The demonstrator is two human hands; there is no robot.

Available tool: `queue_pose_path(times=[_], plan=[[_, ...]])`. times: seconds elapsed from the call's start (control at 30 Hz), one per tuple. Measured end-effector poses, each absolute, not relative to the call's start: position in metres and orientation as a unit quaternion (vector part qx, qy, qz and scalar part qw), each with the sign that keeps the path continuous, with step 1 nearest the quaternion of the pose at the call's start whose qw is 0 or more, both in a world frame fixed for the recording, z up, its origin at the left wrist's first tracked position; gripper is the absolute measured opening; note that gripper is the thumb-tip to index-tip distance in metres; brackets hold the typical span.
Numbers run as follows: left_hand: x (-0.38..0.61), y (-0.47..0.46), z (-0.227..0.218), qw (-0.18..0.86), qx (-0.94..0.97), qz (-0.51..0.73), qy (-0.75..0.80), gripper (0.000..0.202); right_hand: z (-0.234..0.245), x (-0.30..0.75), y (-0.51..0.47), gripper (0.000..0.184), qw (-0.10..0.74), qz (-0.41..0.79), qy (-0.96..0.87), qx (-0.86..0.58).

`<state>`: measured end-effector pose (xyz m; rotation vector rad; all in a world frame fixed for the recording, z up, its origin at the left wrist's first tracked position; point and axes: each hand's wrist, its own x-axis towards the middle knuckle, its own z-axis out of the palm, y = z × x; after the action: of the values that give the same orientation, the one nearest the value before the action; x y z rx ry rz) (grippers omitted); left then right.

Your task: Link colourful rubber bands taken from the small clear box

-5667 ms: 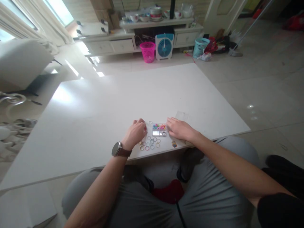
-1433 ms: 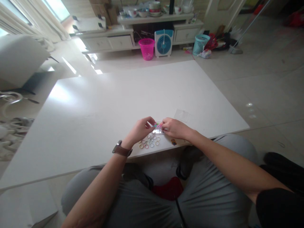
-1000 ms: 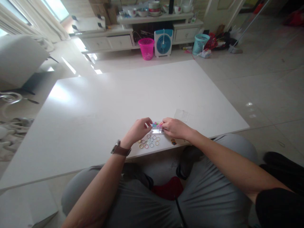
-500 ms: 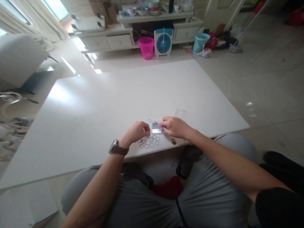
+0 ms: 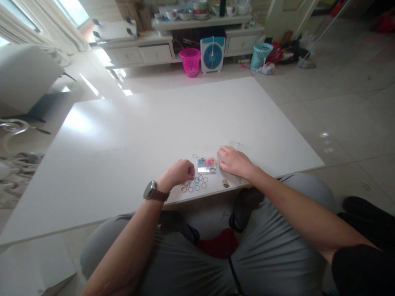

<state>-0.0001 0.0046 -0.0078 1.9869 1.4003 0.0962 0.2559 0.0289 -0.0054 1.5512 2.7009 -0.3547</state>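
Right hand off box; loose rings, sticker beside.

Your box sits on the table between your left hand and right hand. The rings lie just before it, the sticker to their right.

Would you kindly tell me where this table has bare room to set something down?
Bare: the white table beyond the small clear compartment box, and everything left of the left hand. Crowded: the near edge between that hand and the right hand, with coloured rings.
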Motion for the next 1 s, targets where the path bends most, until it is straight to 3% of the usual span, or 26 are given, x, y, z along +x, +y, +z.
queue_pose_path(times=[0.13,0.47,1.0], plan=[[-0.001,0.004,-0.009,0.358,0.763,0.029,0.537,0.008,-0.006,0.254,0.027,0.014,0.025,-0.098,0.874,0.475],[-0.003,0.007,-0.009,0.419,0.759,0.008,0.499,0.004,0.0,0.252,0.025,0.02,0.059,-0.075,0.876,0.472],[0.011,-0.002,-0.004,0.346,0.758,-0.023,0.552,0.006,0.006,0.247,0.024,0.022,0.076,-0.068,0.873,0.477]])
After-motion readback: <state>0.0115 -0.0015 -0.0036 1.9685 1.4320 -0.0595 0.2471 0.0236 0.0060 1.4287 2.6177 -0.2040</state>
